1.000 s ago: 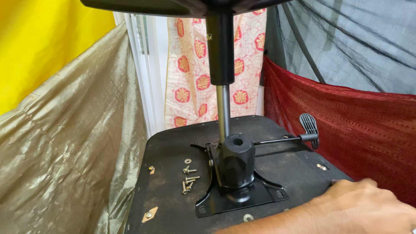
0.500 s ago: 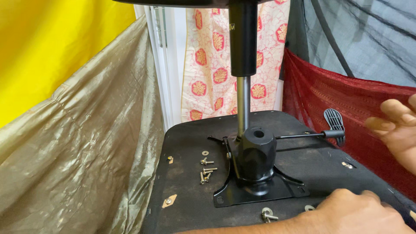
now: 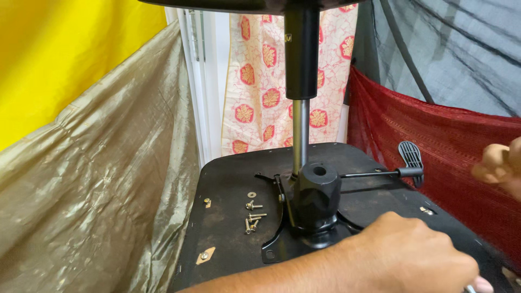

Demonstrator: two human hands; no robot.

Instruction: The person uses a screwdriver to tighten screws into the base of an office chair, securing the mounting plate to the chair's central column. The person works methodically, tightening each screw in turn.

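Left hand [image 3: 412, 255], now further across the black upturned chair seat base [image 3: 228, 217], clamped on something hidden; right hand [image 3: 502, 165], just arrived, fingers curled together, empty; loose silver screws [image 3: 252, 216] unmoved.

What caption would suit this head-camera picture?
Left hand rests on an upturned chair seat beside its black mechanism and loose screws.

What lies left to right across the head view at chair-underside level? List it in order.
Gold cloth → small bracket with screw → loose screws → black chair mechanism → lever paddle → right hand.
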